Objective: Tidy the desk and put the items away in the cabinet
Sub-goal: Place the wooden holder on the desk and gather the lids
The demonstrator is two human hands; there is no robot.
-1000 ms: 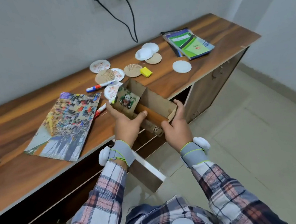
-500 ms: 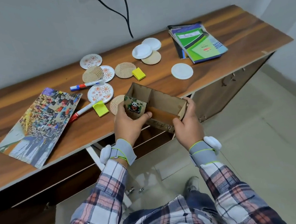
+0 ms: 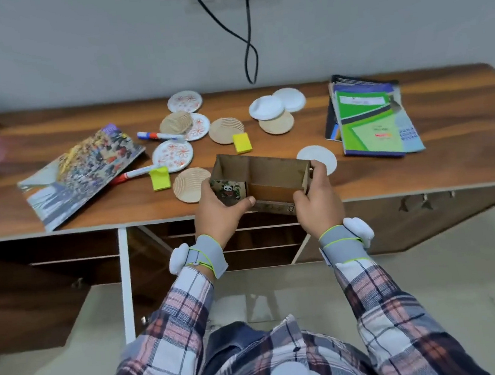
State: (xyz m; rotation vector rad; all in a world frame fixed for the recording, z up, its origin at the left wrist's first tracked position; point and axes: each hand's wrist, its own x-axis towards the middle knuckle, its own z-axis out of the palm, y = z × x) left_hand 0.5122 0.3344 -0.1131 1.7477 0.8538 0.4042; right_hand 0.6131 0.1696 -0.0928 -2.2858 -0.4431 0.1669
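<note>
The wooden organizer box (image 3: 264, 173) sits at the front edge of the desk (image 3: 450, 150), gripped at both ends by the person's two hands. It is a thin-walled, open-topped tray of pale brown board, split by an upright divider into a small square compartment on the left and a longer one on the right; both compartments look bare inside. Its near face carries a printed panel with a panda on a dark, leafy ground, and a strip of small printed pattern runs along the lower front wall. The left hand (image 3: 223, 212) closes on the left end, thumb laid across the panda panel and fingers wrapped behind the corner. The right hand (image 3: 318, 201) clamps the right end, thumb on the front wall and fingers curled over the far side. Both wrists wear grey bands with white pods, above plaid sleeves. Just beside the box on the left lies a ribbed wooden coaster (image 3: 189, 185), and behind its right end a white round coaster (image 3: 321, 156). Farther back lie flowered coasters (image 3: 172, 155), two markers (image 3: 158, 134), two yellow sticky-note pads (image 3: 242, 142), a picture magazine (image 3: 82, 171) on the left and a stack of green booklets (image 3: 370, 119) on the right. Below the desk edge the cabinet (image 3: 156, 258) stands open, its shelves in shadow.
</note>
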